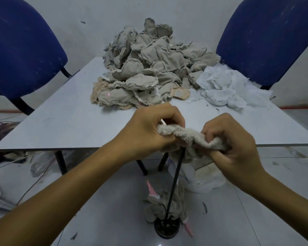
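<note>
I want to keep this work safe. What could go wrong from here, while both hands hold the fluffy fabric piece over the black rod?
1. The top of the black rod is hidden inside the fabric piece between the left hand and the right hand; a hard push could tear the cloth or poke a palm.
2. The rod leans and stands only on a small round base on the floor; a sideways pull might tip it.

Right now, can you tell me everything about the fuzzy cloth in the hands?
The fuzzy cloth is a beige piece, soft and plush-looking, bunched into a crumpled roll. It is up in the air by the table's near edge: the left hand grips one end, the right hand pinches the other. A black stick rises from below and meets its underside.
</note>
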`<state>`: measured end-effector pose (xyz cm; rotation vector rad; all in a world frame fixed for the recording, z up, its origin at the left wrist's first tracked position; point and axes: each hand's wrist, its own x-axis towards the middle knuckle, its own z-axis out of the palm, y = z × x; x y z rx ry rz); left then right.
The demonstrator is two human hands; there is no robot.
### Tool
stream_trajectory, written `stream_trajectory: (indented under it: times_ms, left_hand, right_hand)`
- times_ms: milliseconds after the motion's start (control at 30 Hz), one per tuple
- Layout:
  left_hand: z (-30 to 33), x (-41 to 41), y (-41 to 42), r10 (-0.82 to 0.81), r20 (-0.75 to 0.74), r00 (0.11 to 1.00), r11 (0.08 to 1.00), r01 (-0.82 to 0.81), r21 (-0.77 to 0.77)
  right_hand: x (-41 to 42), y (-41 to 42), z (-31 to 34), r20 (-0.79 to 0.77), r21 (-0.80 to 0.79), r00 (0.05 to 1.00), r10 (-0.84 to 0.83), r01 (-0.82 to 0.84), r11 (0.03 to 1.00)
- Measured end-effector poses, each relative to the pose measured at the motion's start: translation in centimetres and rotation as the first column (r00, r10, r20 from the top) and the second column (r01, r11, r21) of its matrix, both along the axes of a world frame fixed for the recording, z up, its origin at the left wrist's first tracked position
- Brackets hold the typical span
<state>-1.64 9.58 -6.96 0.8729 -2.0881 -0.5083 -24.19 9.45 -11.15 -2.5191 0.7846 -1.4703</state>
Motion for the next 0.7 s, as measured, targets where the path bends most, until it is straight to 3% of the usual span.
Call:
stream_trajectory:
  times_ms: [133,467,600,700]
  left_hand:
    - [-0.8,-0.4,0.0,0.058,0.008,0.998,0.957,-0.058,0.284]
    - [-1.1,-0.5,0.0,-0.028,-0.070,0.997,0.959,0.047,0.279]
    - [-1.3,-0.6,-0.5,0.005,-0.076,0.997,0.943,0.021,0.332]
    - [-1.4,-0.3,-0.6,-0.019,0.021,1.000,0.934,0.010,0.357]
  right_hand:
    - [0.0,-0.3,-0.8,-0.022,0.181,1.000,0.014,-0.010,0.983]
    - [-0.3,-0.2,-0.2,0.016,0.100,0.999,-0.044,0.042,0.994]
    - [-0.1,-0.6,-0.3,-0.020,0.285,0.999,-0.048,0.052,0.957]
    - [-0.2,-0.5,-0.6,-0.006,0.257,0.999,-0.042,0.042,0.965]
